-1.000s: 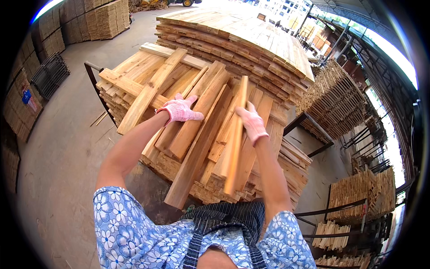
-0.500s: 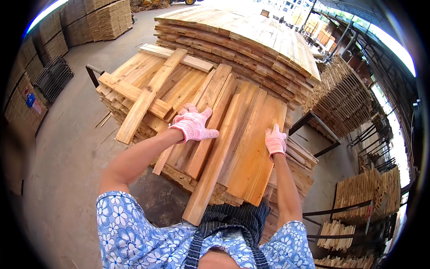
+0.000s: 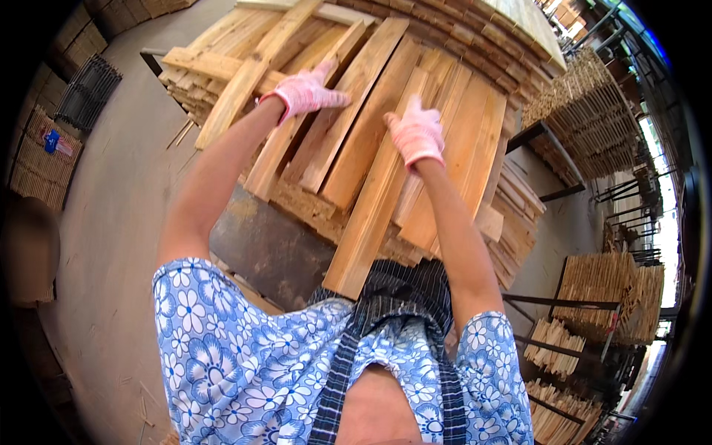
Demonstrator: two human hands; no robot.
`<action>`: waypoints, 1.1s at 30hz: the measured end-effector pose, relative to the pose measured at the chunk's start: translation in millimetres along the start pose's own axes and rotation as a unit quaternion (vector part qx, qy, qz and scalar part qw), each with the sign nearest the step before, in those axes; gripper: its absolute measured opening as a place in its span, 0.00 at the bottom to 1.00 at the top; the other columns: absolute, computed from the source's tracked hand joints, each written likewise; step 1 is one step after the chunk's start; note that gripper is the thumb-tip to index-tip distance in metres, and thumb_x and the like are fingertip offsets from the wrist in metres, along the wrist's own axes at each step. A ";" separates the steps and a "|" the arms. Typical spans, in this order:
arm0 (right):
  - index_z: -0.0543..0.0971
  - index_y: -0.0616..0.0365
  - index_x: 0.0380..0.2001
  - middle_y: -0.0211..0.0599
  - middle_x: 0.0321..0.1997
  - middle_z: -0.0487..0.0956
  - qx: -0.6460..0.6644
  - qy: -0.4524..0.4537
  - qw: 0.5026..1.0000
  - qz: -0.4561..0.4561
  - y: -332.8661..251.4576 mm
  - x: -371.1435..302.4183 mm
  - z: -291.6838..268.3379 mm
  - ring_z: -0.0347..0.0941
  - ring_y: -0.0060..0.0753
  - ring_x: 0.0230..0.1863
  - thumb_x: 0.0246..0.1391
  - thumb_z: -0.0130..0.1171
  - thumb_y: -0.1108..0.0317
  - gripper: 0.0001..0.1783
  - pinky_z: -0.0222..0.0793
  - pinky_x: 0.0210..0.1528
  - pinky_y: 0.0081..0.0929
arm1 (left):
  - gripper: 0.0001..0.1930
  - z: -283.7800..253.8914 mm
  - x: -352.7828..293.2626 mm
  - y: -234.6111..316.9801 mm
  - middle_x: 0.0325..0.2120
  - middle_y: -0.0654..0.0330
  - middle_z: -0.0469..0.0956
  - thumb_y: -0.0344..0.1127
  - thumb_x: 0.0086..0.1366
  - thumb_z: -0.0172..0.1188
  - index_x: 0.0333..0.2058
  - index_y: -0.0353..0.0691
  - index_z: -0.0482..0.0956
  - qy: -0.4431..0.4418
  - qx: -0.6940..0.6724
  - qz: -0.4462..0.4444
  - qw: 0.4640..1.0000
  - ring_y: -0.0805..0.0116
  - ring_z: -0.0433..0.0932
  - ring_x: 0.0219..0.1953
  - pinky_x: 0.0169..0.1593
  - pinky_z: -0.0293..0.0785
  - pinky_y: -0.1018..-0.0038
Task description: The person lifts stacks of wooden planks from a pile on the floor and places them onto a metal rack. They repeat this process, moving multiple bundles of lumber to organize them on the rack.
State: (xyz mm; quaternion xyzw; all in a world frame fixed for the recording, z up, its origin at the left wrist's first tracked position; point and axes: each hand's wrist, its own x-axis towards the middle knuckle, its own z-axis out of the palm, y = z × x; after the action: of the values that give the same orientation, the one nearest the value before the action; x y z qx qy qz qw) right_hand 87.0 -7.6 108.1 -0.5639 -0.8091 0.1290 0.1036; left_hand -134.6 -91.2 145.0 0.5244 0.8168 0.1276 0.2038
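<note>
loose wooden boards (image 3: 371, 141) heaped on a plank stack (image 3: 512, 222).

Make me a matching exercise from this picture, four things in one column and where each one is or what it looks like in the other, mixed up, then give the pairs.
Column one:
1. left hand
2. right hand
3. dark grid racks
4. apron strap

Column two:
A. leaning at the far left edge of the concrete floor
B. flat on the wooden planks, nearer the middle of the pile
C. dark plaid, over the blue floral shirt
D. pink-gloved, on planks toward the pile's left side

Pairs: 1-D, 2-B, 3-A, 4-C
</note>
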 end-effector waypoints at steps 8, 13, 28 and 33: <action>0.70 0.62 0.63 0.47 0.53 0.79 0.410 -0.134 0.901 0.051 53.8 60.2 -7.2 0.78 0.39 0.48 0.60 0.67 0.55 0.34 0.76 0.47 0.37 | 0.55 15.2 -35.1 43.3 0.73 0.34 0.54 0.74 0.60 0.60 0.77 0.50 0.49 -0.027 0.024 -0.006 0.999 0.37 0.60 0.73 0.72 0.61 0.53; 0.72 0.59 0.61 0.40 0.50 0.80 0.543 -0.137 0.828 -0.032 34.9 101.1 -36.9 0.79 0.36 0.43 0.63 0.64 0.55 0.29 0.79 0.43 0.38 | 0.58 4.6 -44.0 47.5 0.75 0.36 0.50 0.69 0.58 0.66 0.78 0.51 0.47 -0.070 0.053 -0.015 0.996 0.38 0.56 0.75 0.74 0.59 0.54; 0.59 0.58 0.71 0.60 0.59 0.76 0.217 -0.113 0.969 -0.025 -29.2 93.9 -8.2 0.77 0.51 0.60 0.49 0.70 0.49 0.51 0.72 0.60 0.38 | 0.50 16.4 0.6 -35.6 0.68 0.45 0.68 0.53 0.57 0.68 0.74 0.41 0.58 0.014 -0.257 0.050 0.965 0.54 0.69 0.68 0.70 0.65 0.67; 0.71 0.64 0.62 0.49 0.51 0.79 0.447 -0.120 0.873 -0.155 74.4 94.4 -49.8 0.80 0.38 0.50 0.58 0.64 0.66 0.30 0.79 0.50 0.30 | 0.46 10.4 -43.2 51.4 0.64 0.34 0.63 0.56 0.59 0.66 0.71 0.44 0.59 0.014 0.067 -0.039 0.997 0.35 0.63 0.69 0.68 0.66 0.49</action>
State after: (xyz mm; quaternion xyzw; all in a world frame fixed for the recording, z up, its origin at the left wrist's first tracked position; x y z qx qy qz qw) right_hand 136.2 110.3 133.0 -0.3053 -0.7480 0.5261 0.2655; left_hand -72.6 -109.0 166.1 0.5029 0.8460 0.0724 0.1617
